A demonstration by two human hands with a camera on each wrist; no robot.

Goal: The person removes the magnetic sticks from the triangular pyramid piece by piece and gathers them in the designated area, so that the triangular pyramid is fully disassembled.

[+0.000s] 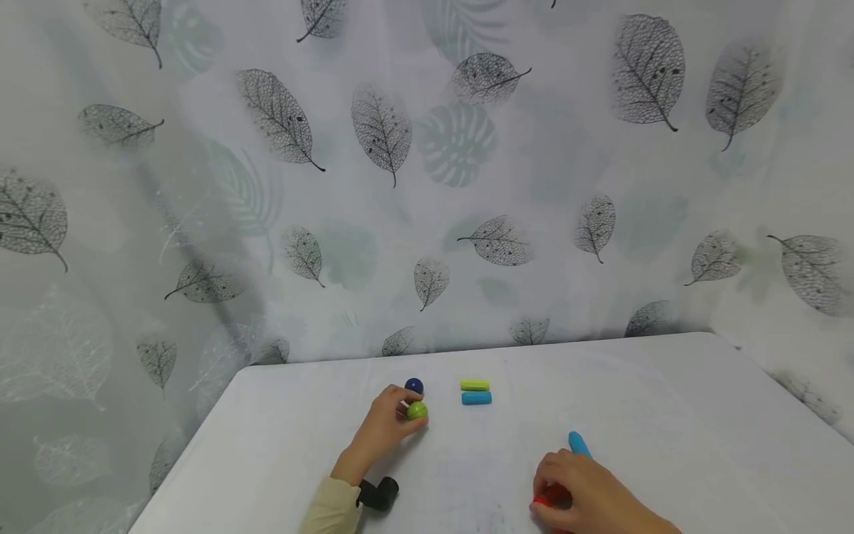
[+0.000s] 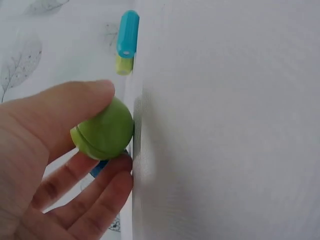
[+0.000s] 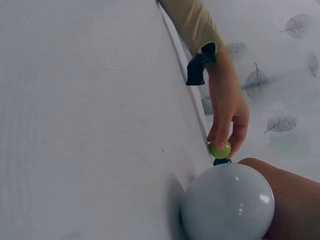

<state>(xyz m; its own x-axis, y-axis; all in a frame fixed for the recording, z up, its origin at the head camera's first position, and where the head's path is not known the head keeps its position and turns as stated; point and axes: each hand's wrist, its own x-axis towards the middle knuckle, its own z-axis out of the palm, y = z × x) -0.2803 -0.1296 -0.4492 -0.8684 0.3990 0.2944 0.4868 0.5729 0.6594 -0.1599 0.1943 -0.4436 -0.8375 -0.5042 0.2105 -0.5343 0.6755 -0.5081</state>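
My left hand (image 1: pixel 390 423) pinches a green ball (image 1: pixel 417 411) between thumb and fingers, low at the white table. Just beyond it sits a dark blue ball (image 1: pixel 414 385), partly hidden behind the fingers in the left wrist view. My right hand (image 1: pixel 580 489), at the front right, curls its fingers round a red thing (image 1: pixel 543 502) whose shape is mostly covered. Past its knuckles a blue stick (image 1: pixel 579 443) pokes out. In the right wrist view a shiny, pale grey round thing (image 3: pixel 227 202) hides most of that hand; its kind is unclear.
A yellow-green stick (image 1: pixel 474 385) and a blue stick (image 1: pixel 477 398) lie side by side near the back of the white table (image 1: pixel 667 415). A black strap (image 1: pixel 379 494) is on the left wrist. Behind the table hangs a leaf-patterned curtain (image 1: pixel 427 222).
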